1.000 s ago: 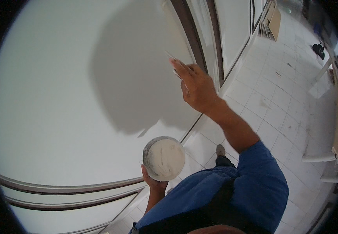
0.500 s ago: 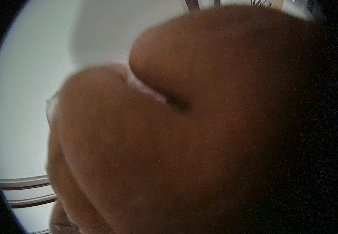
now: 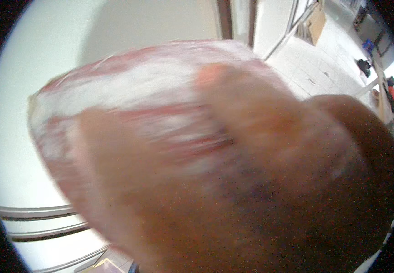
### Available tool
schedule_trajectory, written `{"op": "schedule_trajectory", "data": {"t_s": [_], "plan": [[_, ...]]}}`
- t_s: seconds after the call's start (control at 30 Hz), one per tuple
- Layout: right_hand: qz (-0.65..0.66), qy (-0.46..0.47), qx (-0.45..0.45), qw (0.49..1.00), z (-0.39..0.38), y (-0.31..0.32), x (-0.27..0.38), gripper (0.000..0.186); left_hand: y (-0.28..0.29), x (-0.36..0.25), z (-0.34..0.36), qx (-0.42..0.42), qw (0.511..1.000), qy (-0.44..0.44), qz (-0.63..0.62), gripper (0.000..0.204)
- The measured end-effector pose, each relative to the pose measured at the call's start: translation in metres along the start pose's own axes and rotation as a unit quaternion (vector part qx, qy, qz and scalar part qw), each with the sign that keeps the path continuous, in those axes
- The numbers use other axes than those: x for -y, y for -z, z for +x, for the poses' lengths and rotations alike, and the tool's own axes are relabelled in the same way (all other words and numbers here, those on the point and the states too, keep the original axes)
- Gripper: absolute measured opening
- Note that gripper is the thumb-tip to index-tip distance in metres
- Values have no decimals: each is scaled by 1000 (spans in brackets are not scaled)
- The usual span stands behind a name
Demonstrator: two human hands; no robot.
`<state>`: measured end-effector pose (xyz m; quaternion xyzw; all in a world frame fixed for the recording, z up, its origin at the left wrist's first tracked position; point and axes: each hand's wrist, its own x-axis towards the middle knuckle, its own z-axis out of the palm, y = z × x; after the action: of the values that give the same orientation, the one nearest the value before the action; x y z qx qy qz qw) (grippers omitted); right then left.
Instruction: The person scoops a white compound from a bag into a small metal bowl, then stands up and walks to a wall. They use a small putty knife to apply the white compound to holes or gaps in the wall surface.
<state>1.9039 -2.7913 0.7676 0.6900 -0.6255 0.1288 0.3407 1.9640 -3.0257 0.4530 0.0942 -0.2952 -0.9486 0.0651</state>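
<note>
Right hand [image 3: 251,195], close in front of the head camera, motion-blurred, and covering most of the centre and lower right of the view. The fingers [image 3: 115,154] are clamped on a red, sheet-like tool [image 3: 172,109]; two digits lie spread across its near face, one on the left and one on the right, and the grip on the far face is hidden. The tool extends beyond the fingertips, with its upper edge above them and its left edge running down along the outer side of the left digit. White paste [image 3: 147,86] coats the tool in streaks, thickest just above the fingertips and thinner in the gap between the two digits, where the red surface shows through. Whether the tool touches the wall cannot be told.

To the left of the fingers and behind them stands a pale wall panel [image 3: 22,150], with a grey shadow [image 3: 147,22] above the fingertips. Curved mouldings [image 3: 38,213] cross the wall below and to the left of the fingers; dark upright strips [image 3: 224,18] rise above the right digit. Farther off, up and to the right of the fingers, a tiled floor [image 3: 299,68] carries leaning flat boards [image 3: 316,26] and, farther right, a black object [image 3: 364,67], too small to identify
</note>
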Motion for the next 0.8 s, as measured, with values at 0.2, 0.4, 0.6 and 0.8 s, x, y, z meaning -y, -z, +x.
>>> {"op": "schedule_trajectory", "data": {"t_s": [0.2, 0.4, 0.6, 0.8], "plan": [[-36, -178, 30, 983, 39, 16, 82, 53, 39, -64, -99, 18, 1000, -11, -5, 74], [271, -594, -320, 686, 29, -114, 59, 36, 56, -162, -161, 9, 999, 37, -25, 74], [518, -580, -586, 226, -218, -181, -225, 19, -100, -2, 81, -11, 997, 57, 48, 74], [503, -606, -565, 244, -226, -255, -251, 21, -95, 7, 76, -40, 997, 64, 35, 70]]}}
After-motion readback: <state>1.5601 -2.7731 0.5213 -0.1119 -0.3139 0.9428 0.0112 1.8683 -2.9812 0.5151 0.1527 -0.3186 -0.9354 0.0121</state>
